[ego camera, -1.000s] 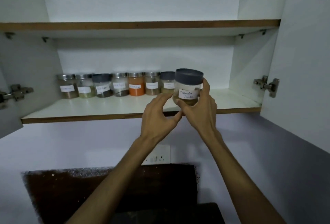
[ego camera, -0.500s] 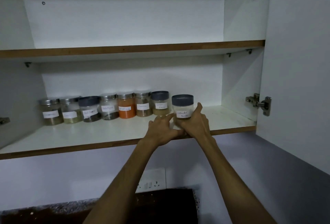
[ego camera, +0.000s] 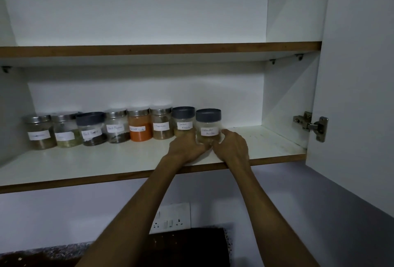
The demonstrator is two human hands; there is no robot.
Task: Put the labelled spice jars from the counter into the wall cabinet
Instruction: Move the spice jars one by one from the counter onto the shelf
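Note:
The coriander powder jar (ego camera: 208, 125), clear with a grey lid and a white label, stands on the lower shelf (ego camera: 106, 160) of the open wall cabinet, at the right end of a row of several labelled spice jars (ego camera: 139, 127). My left hand (ego camera: 186, 146) and my right hand (ego camera: 233, 145) both reach onto the shelf and hold the jar's base from either side. The left hand also hides the foot of the neighbouring garam masala jar (ego camera: 183, 120).
The upper shelf (ego camera: 160, 49) holds nothing. The open cabinet door (ego camera: 360, 75) hangs at the right with its hinge (ego camera: 311, 125). Below the cabinet a wall socket (ego camera: 171, 218) sits above a dark backsplash panel (ego camera: 187, 247).
The jar went from held in the air in front of the shelf to standing at the right end of the row. Both hands followed it deeper in. My view tilted upward.

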